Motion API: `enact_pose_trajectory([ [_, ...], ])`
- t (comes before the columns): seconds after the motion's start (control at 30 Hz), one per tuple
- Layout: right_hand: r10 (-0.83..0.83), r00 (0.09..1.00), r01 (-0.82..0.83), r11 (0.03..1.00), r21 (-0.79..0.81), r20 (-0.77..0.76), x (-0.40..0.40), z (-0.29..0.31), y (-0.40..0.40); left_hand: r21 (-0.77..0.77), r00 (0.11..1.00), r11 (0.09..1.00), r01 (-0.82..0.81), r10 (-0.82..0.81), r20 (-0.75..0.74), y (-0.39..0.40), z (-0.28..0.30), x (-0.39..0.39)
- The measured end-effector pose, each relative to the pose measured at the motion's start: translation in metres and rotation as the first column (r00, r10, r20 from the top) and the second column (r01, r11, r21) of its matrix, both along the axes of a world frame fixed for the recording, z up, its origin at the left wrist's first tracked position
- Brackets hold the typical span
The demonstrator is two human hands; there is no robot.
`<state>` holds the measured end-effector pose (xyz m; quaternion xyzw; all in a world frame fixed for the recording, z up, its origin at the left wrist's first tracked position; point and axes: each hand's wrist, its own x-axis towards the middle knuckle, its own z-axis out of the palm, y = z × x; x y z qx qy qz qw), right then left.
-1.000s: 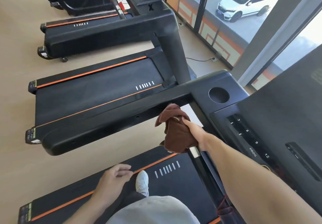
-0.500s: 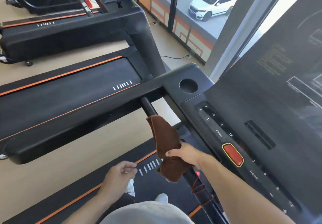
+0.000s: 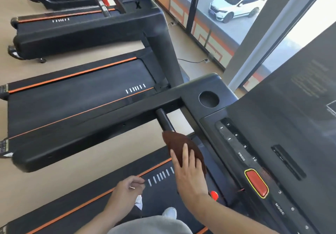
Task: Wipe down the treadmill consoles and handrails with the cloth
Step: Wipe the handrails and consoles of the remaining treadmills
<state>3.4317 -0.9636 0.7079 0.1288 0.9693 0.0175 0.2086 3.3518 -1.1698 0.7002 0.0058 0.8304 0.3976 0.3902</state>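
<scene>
1. The cloth [image 3: 181, 147] is brown with a soft, napped surface, and is bunched into a rounded pad. It lies over the black cylindrical handrail bar [image 3: 163, 120] just in front of the console [image 3: 241, 142] of the nearest treadmill.
2. The right hand [image 3: 189, 172] lies palm down on the cloth with its fingers straight and slightly spread. They press on the cloth and do not curl round it.
3. The left hand [image 3: 127, 190] hangs over the running belt [image 3: 160, 177], fingers loosely curled. A thin pale sliver shows at the fingertips; I cannot tell what it is.
4. The console is matt black plastic. It carries one round cup recess [image 3: 209, 99], one red oval button [image 3: 256, 182] with a yellow rim, and rows of numbered keys.
5. Three treadmills are in view, all black, with orange stripes along the decks.
6. One white car [image 3: 234, 4] stands outside the window.
</scene>
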Motion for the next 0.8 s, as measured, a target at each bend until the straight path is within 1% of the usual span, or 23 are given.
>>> enact_pose_trajectory([
  [0.1, 0.011, 0.998, -0.01, 1.0, 0.023, -0.068, -0.034, -0.009, 0.004, -0.025, 1.0, 0.999, -0.023, 0.023, 0.005, -0.008, -0.001, -0.011],
  [0.23, -0.035, 0.979, 0.042, 0.998, 0.035, -0.201, -0.098, -0.013, 0.01, -0.034, 0.999, 0.999, -0.041, 0.042, 0.017, -0.02, -0.002, -0.021],
  [0.33, -0.09, 0.965, 0.097, 0.995, 0.016, -0.245, -0.129, -0.012, 0.012, -0.053, 0.996, 0.995, -0.084, 0.085, 0.01, -0.033, -0.001, -0.03],
  [0.4, -0.156, 0.951, 0.149, 0.988, -0.046, -0.269, -0.142, -0.01, 0.015, -0.068, 0.993, 0.991, -0.119, 0.119, 0.002, -0.043, -0.002, -0.033],
  [0.5, -0.295, 0.908, 0.226, 0.943, -0.245, -0.296, -0.155, -0.007, 0.024, -0.08, 0.989, 0.986, -0.147, 0.147, -0.008, -0.053, -0.001, -0.035],
  [0.57, -0.385, 0.882, 0.261, 0.879, -0.398, -0.271, -0.158, -0.004, 0.035, -0.083, 0.988, 0.984, -0.155, 0.154, -0.019, -0.059, -0.003, -0.036],
  [0.63, -0.466, 0.867, 0.306, 0.777, -0.55, -0.177, -0.16, -0.006, 0.05, -0.076, 0.987, 0.984, -0.163, 0.161, -0.03, -0.062, -0.002, -0.037],
  [0.73, -0.565, 0.825, 0.37, 0.549, -0.75, -0.007, -0.153, -0.006, 0.067, -0.049, 0.986, 0.986, -0.158, 0.154, -0.067, -0.059, 0.001, -0.036],
  [0.77, -0.587, 0.809, 0.373, 0.481, -0.793, 0.025, -0.149, -0.004, 0.069, -0.041, 0.985, 0.987, -0.153, 0.15, -0.082, -0.056, 0.002, -0.036],
  [0.8, -0.594, 0.802, 0.382, 0.437, -0.815, 0.057, -0.144, -0.004, 0.07, -0.03, 0.985, 0.988, -0.15, 0.147, -0.091, -0.052, 0.005, -0.036],
])
